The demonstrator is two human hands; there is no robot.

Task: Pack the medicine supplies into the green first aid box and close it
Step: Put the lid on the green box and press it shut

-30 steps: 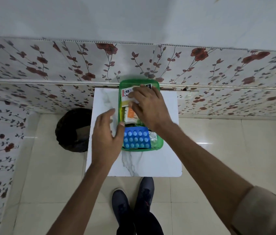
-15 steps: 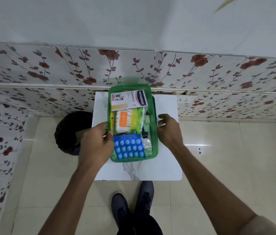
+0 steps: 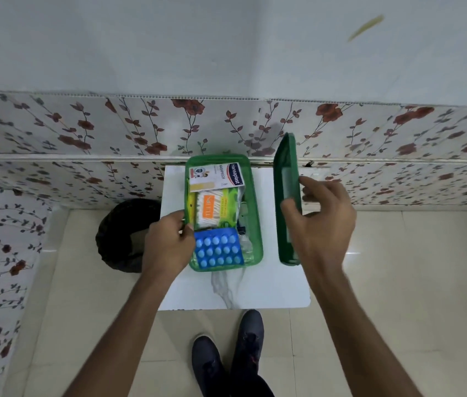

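Observation:
The green first aid box [image 3: 257, 247] stands open on a small white marble-pattern table [image 3: 272, 290]. Inside lie a plaster pack [image 3: 215, 176] at the far end, a cotton-bud pack [image 3: 216, 208] in the middle and a blue pill blister [image 3: 218, 251] at the near end. My left hand [image 3: 169, 245] grips the box's left wall. My right hand [image 3: 319, 222] holds the green lid [image 3: 286, 196] on edge, upright, to the right of the box and apart from it.
A black waste bin [image 3: 120, 236] stands on the floor left of the table. A wall with floral panels runs right behind the table. My dark shoes [image 3: 226, 353] are under the near table edge on a beige tile floor.
My right hand left the box's contents, moved to the right and picked up the green lid, which now stands on edge. My left hand took hold of the box's left wall.

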